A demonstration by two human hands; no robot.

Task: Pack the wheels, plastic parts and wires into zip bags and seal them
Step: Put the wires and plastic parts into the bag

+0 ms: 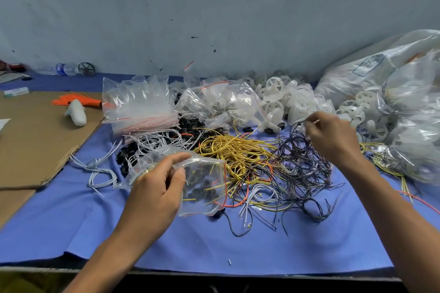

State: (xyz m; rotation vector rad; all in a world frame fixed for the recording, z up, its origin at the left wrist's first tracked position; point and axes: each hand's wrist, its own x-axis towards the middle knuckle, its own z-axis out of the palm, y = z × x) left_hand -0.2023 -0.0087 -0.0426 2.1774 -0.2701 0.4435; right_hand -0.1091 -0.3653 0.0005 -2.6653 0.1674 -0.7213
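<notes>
In the left hand [154, 194], gripping a part-filled unsealed zip bag [204, 181]; in the right hand [333, 135], pinching dark wires [302, 164]; heaps of yellow wires [238, 150] and white wheels [285, 97] left unpacked

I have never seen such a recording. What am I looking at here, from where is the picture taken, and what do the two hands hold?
There is no machine: a person works with bare hands, and one camera worn on the head looks down at them. The left hand holds a clear plastic zip bag with small black wheels and wire pieces inside. The right hand pinches thin dark wires from a tangle. On the blue cloth lie also yellow wires, grey wires, white plastic wheels and a stack of empty zip bags.
</notes>
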